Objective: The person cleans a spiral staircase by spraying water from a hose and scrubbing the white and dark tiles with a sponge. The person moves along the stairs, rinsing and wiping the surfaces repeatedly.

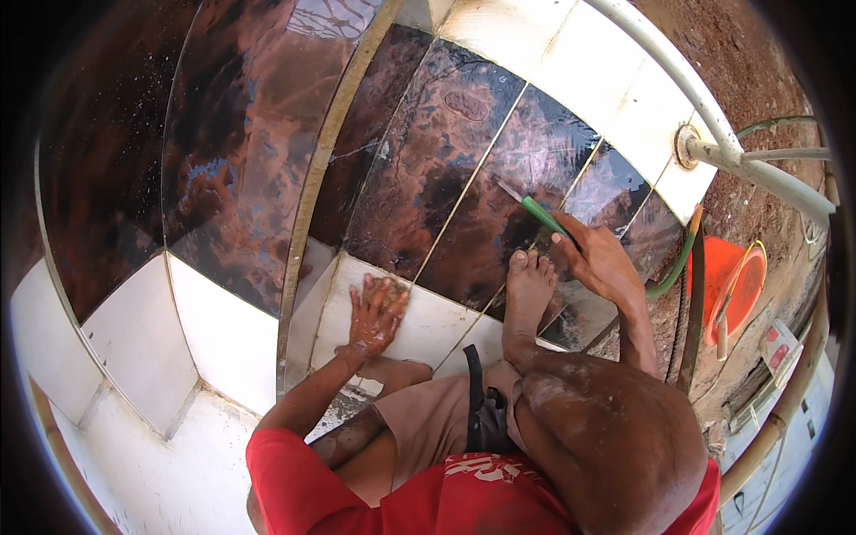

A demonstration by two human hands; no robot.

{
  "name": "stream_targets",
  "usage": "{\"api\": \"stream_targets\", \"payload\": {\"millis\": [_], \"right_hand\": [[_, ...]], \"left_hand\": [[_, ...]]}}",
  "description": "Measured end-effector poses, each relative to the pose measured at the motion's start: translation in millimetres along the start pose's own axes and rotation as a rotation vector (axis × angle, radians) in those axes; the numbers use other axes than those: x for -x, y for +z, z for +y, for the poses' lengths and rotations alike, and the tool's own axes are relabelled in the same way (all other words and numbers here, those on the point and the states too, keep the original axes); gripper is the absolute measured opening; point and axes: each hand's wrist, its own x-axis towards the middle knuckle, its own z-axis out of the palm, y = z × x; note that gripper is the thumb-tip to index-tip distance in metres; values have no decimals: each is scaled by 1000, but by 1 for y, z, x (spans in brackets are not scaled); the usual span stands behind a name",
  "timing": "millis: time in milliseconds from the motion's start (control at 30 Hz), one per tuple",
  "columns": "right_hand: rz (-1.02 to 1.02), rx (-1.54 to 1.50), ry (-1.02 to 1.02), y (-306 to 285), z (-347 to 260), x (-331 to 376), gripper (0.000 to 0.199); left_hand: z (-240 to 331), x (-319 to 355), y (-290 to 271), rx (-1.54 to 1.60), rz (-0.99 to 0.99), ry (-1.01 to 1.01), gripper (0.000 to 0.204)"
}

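Note:
My left hand (pixel 374 319) presses down on the white tile border (pixel 455 312), its fingers over a brownish scrubbing pad (pixel 396 292) that is mostly hidden. A green hose (pixel 539 214) is gripped in my right hand (pixel 602 259), its end pointing up and left. A thin streak of water comes from that end onto the wet dark red-brown tiles (pixel 437 160). My bare foot (pixel 530 294) rests on these tiles, close to my right hand.
A brown raised edge (pixel 312 187) divides the dark tiles. White pipes (pixel 713 116) curve along the upper right. An orange bucket (pixel 733 285) stands on bare soil at the right. White tiled steps (pixel 143 357) lie at the lower left.

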Motion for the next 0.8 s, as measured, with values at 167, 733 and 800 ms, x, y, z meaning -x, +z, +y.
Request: {"api": "stream_targets", "payload": {"millis": [167, 733, 800], "right_hand": [[-33, -34, 49, 1, -2, -2, 40], [-8, 23, 17, 8, -4, -15, 40], [-17, 12, 35, 8, -6, -17, 40]], "left_hand": [[22, 10, 9, 22, -385, 334, 61], [-44, 6, -41, -148, -429, 232, 57], [-49, 9, -41, 16, -249, 14, 55]]}}
